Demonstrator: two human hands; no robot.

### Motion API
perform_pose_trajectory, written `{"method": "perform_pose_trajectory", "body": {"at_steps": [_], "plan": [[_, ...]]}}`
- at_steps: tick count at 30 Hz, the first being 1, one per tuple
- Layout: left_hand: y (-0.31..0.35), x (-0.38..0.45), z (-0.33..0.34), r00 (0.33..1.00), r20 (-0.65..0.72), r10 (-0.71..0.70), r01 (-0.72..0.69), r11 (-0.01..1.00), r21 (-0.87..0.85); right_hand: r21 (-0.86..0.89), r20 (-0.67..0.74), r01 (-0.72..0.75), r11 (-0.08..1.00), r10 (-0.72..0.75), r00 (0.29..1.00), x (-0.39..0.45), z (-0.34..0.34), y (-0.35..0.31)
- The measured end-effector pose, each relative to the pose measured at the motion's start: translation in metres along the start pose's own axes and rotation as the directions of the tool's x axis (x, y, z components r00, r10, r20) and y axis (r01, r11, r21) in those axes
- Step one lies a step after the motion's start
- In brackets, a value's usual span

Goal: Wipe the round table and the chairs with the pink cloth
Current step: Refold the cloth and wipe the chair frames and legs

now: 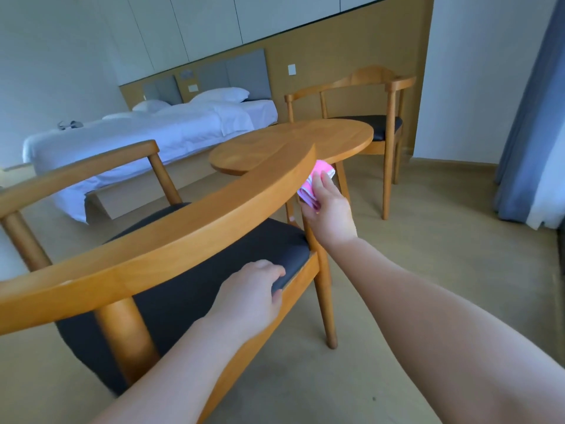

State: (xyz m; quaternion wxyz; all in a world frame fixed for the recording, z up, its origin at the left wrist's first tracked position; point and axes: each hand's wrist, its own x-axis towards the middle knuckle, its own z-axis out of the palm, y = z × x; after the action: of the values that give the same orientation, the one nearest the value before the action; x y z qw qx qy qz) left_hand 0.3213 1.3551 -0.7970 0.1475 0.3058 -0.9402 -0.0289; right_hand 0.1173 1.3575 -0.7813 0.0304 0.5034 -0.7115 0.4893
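A wooden chair [159, 228] with a curved backrest and a dark seat cushion fills the near left. My left hand [250, 293] grips the right edge of its seat cushion. My right hand [328, 209] holds the folded pink cloth [316, 182] against the right end of the backrest, under its tip. The round wooden table [293, 142] stands just behind this chair. A second matching chair [367, 87] stands beyond the table by the wall.
A bed [146, 133] with white sheets and pillows lies at the back left. Blue curtains [532, 117] hang at the right. Bare wood floor [428, 224] spreads to the right of the chairs.
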Motion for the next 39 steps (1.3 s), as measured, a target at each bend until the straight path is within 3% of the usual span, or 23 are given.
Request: {"method": "perform_pose_trajectory", "body": {"at_steps": [2,4,8,12,17,22,27,32,39], "plan": [[-0.003,-0.002,0.002,1.0,-0.003,0.015,-0.015,1.0,0.003,0.116,-0.003,0.001,0.993,-0.001,1.0,-0.006,0.004,0.007],[-0.005,-0.002,0.002,1.0,-0.008,0.008,-0.008,1.0,0.004,0.195,-0.115,-0.008,0.981,0.031,0.993,-0.007,0.003,0.01],[-0.006,-0.002,0.0,1.0,-0.01,0.005,-0.005,0.999,0.035,0.186,-0.245,-0.062,0.981,0.107,0.963,0.008,0.004,0.004],[-0.009,-0.003,-0.004,1.0,-0.001,0.017,-0.016,0.998,0.059,0.175,-0.16,-0.089,0.981,0.117,0.98,0.026,0.02,-0.004],[-0.009,-0.006,-0.006,0.999,-0.001,0.042,-0.042,0.995,0.086,0.201,-0.19,-0.093,0.975,0.132,0.973,0.029,0.035,0.004],[-0.004,-0.027,0.005,0.995,0.049,0.084,-0.089,0.992,0.095,0.117,-0.036,-0.259,0.959,0.265,0.964,-0.016,0.06,0.045],[-0.001,-0.049,0.01,0.984,0.119,0.136,-0.146,0.986,0.079,0.235,0.05,-0.254,0.938,0.249,0.967,-0.048,0.073,0.067],[0.004,-0.059,0.0,0.975,0.126,0.182,-0.194,0.977,0.086,0.306,0.057,-0.343,0.888,0.342,0.938,-0.05,0.074,0.065],[-0.001,-0.075,-0.015,0.977,0.108,0.185,-0.196,0.976,0.093,0.323,-0.032,-0.171,0.931,0.191,0.981,-0.02,0.049,0.035]]}}
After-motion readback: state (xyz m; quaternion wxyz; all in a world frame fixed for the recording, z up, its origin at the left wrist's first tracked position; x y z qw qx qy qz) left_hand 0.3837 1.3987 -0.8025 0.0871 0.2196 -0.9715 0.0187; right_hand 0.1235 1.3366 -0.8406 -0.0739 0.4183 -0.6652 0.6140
